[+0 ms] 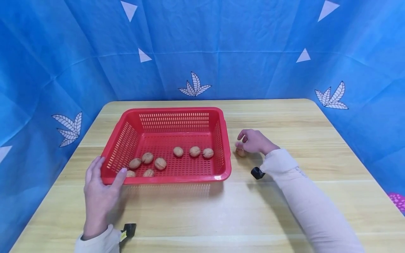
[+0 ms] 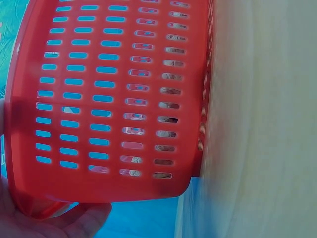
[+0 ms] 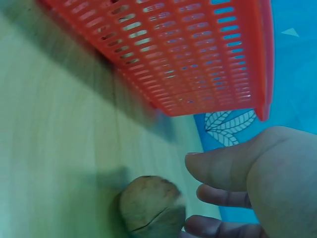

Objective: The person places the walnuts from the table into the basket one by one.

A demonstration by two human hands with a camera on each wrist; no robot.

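Note:
A red plastic basket (image 1: 177,180) with slotted walls stands on the table, and several walnuts (image 1: 160,163) lie scattered on its floor. My left hand (image 1: 100,186) grips the basket's rim at the near left corner, thumb over the front edge; in the left wrist view its fingers (image 2: 89,220) curl under the rim. To the right of the basket, my right hand (image 1: 254,141) hovers over a single walnut (image 1: 240,152) on the table. In the right wrist view the thumb (image 3: 218,166) stands apart from that walnut (image 3: 151,206), and the fingertips are close beside it.
The light wooden table (image 1: 196,218) carries the basket and the loose walnut. Blue cloth (image 1: 218,31) with white leaf and triangle prints hangs behind and at both sides. A small black object (image 1: 257,173) sits at the right cuff, another (image 1: 129,230) at the left.

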